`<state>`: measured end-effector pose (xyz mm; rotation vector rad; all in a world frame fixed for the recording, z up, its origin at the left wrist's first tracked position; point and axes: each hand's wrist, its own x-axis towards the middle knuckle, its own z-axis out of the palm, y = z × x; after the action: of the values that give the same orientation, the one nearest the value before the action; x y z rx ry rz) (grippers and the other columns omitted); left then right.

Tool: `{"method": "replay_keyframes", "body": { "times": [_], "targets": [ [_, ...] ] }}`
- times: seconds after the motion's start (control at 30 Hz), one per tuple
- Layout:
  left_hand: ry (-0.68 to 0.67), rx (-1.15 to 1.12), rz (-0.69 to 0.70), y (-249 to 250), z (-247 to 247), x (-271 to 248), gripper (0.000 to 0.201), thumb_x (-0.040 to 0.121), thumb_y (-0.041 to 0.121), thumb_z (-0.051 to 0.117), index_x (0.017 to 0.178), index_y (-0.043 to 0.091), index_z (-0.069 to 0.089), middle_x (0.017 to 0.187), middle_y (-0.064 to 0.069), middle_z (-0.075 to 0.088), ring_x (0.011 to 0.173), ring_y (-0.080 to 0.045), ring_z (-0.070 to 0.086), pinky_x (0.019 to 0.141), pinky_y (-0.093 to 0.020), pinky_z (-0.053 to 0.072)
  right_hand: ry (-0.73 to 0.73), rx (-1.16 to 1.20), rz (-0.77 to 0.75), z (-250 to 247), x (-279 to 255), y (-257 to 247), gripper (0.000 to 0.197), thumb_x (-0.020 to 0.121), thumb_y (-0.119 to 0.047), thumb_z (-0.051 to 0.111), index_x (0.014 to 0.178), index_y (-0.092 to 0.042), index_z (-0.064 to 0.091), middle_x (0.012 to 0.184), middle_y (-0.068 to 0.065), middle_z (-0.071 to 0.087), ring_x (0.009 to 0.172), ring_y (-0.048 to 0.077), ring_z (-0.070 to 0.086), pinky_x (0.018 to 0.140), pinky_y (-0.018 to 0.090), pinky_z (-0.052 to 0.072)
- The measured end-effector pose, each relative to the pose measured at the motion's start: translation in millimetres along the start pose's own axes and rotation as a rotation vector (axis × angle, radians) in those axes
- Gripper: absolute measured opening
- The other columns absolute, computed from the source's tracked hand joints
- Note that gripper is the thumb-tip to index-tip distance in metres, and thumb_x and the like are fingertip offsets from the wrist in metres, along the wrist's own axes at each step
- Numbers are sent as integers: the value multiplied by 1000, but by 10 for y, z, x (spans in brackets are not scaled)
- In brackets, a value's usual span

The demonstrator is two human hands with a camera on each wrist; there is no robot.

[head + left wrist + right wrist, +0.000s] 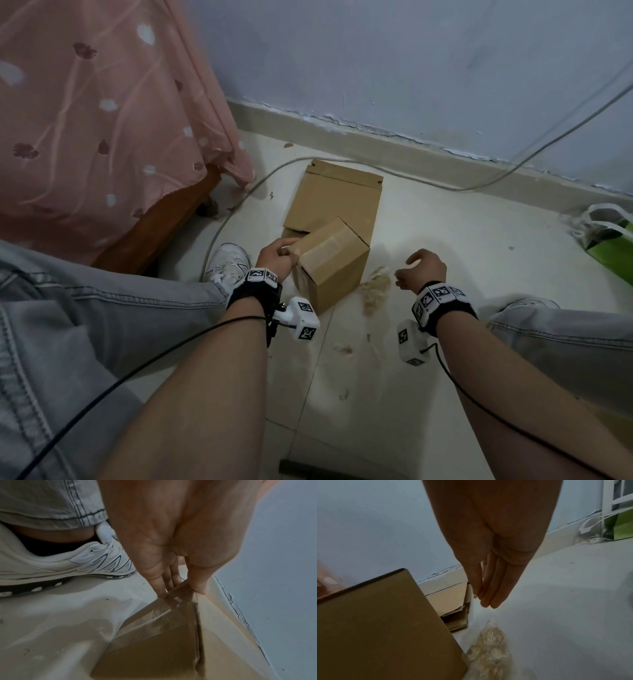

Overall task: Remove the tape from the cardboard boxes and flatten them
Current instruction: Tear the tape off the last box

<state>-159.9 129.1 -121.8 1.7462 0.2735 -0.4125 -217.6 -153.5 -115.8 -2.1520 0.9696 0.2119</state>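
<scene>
A small brown cardboard box (334,270) stands tilted on the pale floor, with clear tape (327,248) across its top. My left hand (279,255) grips the box's upper left corner; in the left wrist view the thumb and fingers (161,588) pinch the taped edge of the box (163,642). My right hand (411,270) hovers to the right of the box and holds nothing; in the right wrist view its fingers (494,599) hang straight and close together beside the box (376,628). A crumpled wad of peeled tape (376,291) (489,653) lies between box and right hand.
A flattened cardboard box (335,198) (452,599) lies behind the small one, near the wall skirting. A bed with a pink cover (102,120) fills the left. A white cable (239,192) runs along the floor. A green bag (609,240) stands far right. My white shoe (229,263) is by the box.
</scene>
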Motion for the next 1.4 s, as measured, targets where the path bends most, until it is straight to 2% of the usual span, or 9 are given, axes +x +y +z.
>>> {"method": "replay_keyframes", "body": {
  "times": [0.2, 0.47, 0.6, 0.7, 0.9, 1.03, 1.13, 1.23, 1.4],
  "targets": [
    [-27, -123, -54, -77, -27, 54, 22, 69, 28, 69, 81, 47, 75, 106, -13, 71, 104, -28, 67, 105, -46, 48, -31, -146, -70, 63, 36, -5, 17, 80, -15, 79, 88, -1, 75, 90, 17, 73, 92, 31, 68, 84, 34, 56],
    [-28, -192, -70, -107, -30, 59, 21, 72, 24, 71, 83, 42, 77, 97, -7, 72, 103, -26, 66, 107, -46, 47, -105, -181, -41, 110, 1, -61, 36, 88, -27, 69, 61, -5, 62, 57, 9, 58, 53, 20, 53, 62, 27, 48],
    [-30, -201, -60, -133, -31, 75, 21, 71, 25, 71, 84, 41, 77, 93, -5, 71, 100, -25, 66, 107, -46, 46, -81, 60, -66, 63, -60, -161, 2, 85, -2, 70, 85, -1, 69, 69, 17, 71, 50, 17, 69, 55, 23, 58],
    [-31, -185, -61, -169, -36, 115, 23, 68, 29, 71, 85, 43, 77, 86, 0, 68, 100, -22, 65, 107, -46, 46, -61, 102, -74, 108, -60, -185, 23, 80, 2, 70, 98, -2, 57, 75, 21, 70, 52, 22, 70, 42, 20, 51],
    [-39, -212, -62, -192, -25, 144, 24, 66, 30, 71, 86, 43, 77, 100, -6, 72, 108, -25, 66, 107, -45, 46, -124, -112, -64, 152, -50, -149, 24, 86, -23, 73, 74, -1, 74, 76, 13, 73, 75, 26, 67, 72, 28, 53],
    [-40, -234, -61, -194, -19, 149, 24, 66, 28, 71, 84, 42, 77, 107, -10, 72, 111, -27, 65, 107, -45, 46, -141, -167, -32, 175, -1, -113, 22, 79, -4, 74, 100, 2, 72, 95, 20, 73, 94, 32, 69, 85, 41, 58],
    [-41, -242, -57, -195, -18, 150, 23, 67, 26, 71, 84, 41, 77, 103, -10, 70, 108, -27, 65, 107, -46, 46, -174, -133, -23, 211, 57, -76, 49, 69, -1, 80, 115, -1, 62, 104, 19, 69, 95, 32, 69, 83, 43, 59],
    [-43, -243, -59, -205, -20, 160, 24, 66, 27, 71, 84, 41, 77, 105, -12, 70, 111, -28, 65, 107, -45, 46, -164, -104, -54, 177, -14, -114, 13, 78, 2, 72, 90, -1, 74, 82, 19, 73, 76, 30, 73, 75, 38, 61],
    [-44, -235, -56, -231, -18, 184, 25, 66, 29, 71, 86, 42, 77, 103, -9, 69, 109, -26, 65, 107, -45, 46, -143, -160, -108, 167, -47, -79, 12, 86, -9, 68, 85, -2, 79, 85, 17, 74, 86, 29, 70, 80, 32, 58]
  ]
}}
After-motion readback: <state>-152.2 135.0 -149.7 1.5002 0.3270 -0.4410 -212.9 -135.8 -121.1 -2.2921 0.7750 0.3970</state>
